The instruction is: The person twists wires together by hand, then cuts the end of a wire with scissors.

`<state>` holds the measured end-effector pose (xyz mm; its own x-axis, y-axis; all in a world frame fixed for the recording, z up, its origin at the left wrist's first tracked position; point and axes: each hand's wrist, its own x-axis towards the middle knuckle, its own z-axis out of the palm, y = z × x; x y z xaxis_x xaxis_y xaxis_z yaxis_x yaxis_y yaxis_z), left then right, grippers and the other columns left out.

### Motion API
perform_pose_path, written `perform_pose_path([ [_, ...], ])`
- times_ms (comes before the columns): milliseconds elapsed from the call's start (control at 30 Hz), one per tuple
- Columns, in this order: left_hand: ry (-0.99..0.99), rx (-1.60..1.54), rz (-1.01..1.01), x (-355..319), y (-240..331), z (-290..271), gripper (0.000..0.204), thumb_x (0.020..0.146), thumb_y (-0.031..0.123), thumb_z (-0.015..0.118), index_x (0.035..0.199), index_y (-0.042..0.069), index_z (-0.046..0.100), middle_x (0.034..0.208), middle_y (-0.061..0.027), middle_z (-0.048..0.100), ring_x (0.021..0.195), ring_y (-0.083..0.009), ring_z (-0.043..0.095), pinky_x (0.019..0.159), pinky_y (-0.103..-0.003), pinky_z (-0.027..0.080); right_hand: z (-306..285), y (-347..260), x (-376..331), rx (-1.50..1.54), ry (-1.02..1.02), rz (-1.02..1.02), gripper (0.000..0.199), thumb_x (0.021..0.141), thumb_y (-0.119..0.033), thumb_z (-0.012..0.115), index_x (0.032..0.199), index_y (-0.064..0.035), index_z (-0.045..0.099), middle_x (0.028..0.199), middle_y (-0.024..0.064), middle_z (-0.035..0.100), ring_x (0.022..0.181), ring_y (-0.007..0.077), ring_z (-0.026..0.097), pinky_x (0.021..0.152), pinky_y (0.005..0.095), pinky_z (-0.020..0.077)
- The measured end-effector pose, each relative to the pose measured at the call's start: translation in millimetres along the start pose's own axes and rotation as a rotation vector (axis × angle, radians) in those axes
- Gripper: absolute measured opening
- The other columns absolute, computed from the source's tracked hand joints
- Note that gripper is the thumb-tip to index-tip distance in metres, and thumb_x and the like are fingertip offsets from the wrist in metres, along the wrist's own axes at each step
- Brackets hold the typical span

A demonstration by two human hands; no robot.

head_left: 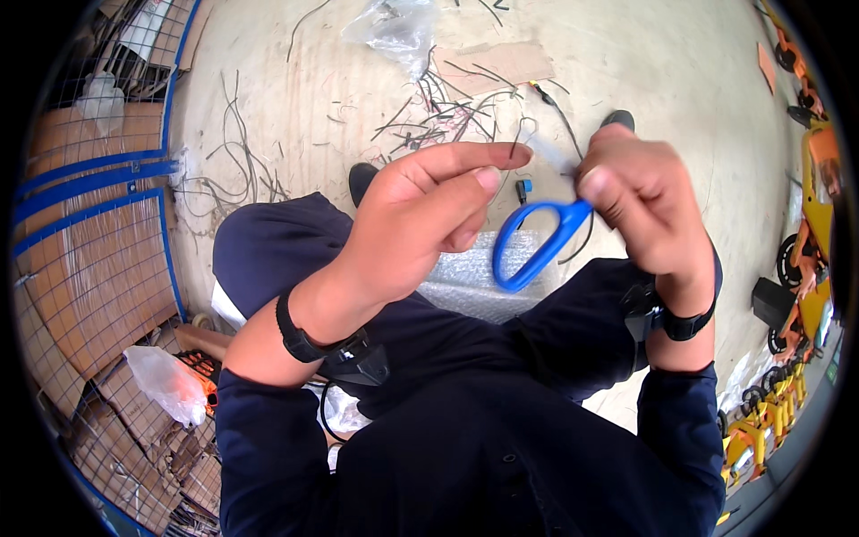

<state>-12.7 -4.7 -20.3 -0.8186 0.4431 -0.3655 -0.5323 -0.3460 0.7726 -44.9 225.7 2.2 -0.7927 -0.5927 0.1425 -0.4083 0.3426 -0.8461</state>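
Observation:
My right hand (640,197) grips blue-handled scissors (559,237) near their pivot. One handle loop hangs out below the fingers, and the blades are smeared by motion. Left of the scissors, my left hand (420,215) is closed with the index finger pointing at the blades and the thumb along it. A thin dark strand runs by that fingertip; whether the fingers pinch it is hidden. Beneath the hands lies a dark cable (562,116) with a yellow end, passing behind my right hand. A small blue connector (523,188) shows between the hands.
Cut black wire pieces (438,112) litter the floor around a cardboard piece (492,67) and a clear plastic bag (394,31). Bubble wrap (483,273) lies between my legs. A blue-framed mesh cage (98,179) stands left; yellow and orange wheeled equipment (810,215) lines the right.

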Motion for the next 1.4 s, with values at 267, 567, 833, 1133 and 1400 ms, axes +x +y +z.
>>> perform_pose_path([
  [267, -0.018, -0.008, -0.031, -4, 3, 9, 0.030, 0.093, 0.005, 0.048, 0.120, -0.006, 0.056, 0.066, 0.0003, 0.056, 0.051, -0.0017, 0.044, 0.046, -0.016, 0.034, 18, -3, 3, -0.049, -0.037, -0.057, 0.024, 0.089, -0.015, 0.060, 0.067, -0.0048, 0.058, 0.054, 0.0065, 0.048, 0.050, 0.0266, 0.047, 0.060, 0.0321, 0.0393],
  [567, -0.045, -0.001, -0.048, -5, 2, 8, 0.030, 0.093, 0.006, 0.049, 0.119, -0.007, 0.057, 0.070, -0.0018, 0.059, 0.051, -0.0018, 0.044, 0.045, -0.016, 0.035, 21, -4, 4, -0.087, -0.023, -0.076, 0.026, 0.087, -0.015, 0.061, 0.063, -0.0056, 0.056, 0.052, 0.0057, 0.047, 0.048, 0.0258, 0.045, 0.058, 0.0326, 0.0363],
  [833, -0.039, -0.074, -0.043, -6, -3, 4, 0.026, 0.093, 0.006, 0.052, 0.114, -0.007, 0.059, 0.088, -0.0067, 0.065, 0.073, -0.0055, 0.055, 0.063, -0.019, 0.045, 20, -2, 6, -0.123, -0.013, -0.075, 0.026, 0.086, -0.013, 0.062, 0.061, -0.0057, 0.055, 0.051, 0.0054, 0.044, 0.047, 0.0245, 0.040, 0.058, 0.0308, 0.0339],
  [1133, -0.140, -0.100, -0.001, -6, 2, -3, 0.025, 0.094, 0.008, 0.051, 0.114, -0.005, 0.060, 0.082, -0.0020, 0.063, 0.069, -0.0018, 0.053, 0.060, -0.016, 0.043, 14, -3, 6, -0.145, -0.065, -0.033, 0.023, 0.087, -0.014, 0.060, 0.066, -0.0030, 0.058, 0.053, 0.0057, 0.047, 0.049, 0.0226, 0.042, 0.065, 0.0319, 0.0356],
  [1400, -0.060, 0.064, 0.038, -4, -1, 0, 0.024, 0.095, 0.010, 0.051, 0.112, -0.003, 0.062, 0.071, 0.0029, 0.058, 0.057, 0.0003, 0.044, 0.050, -0.016, 0.034, 14, 2, 3, -0.165, -0.003, -0.049, 0.025, 0.087, -0.016, 0.062, 0.064, -0.0061, 0.060, 0.051, 0.0029, 0.045, 0.046, 0.0205, 0.037, 0.060, 0.0295, 0.0324],
])
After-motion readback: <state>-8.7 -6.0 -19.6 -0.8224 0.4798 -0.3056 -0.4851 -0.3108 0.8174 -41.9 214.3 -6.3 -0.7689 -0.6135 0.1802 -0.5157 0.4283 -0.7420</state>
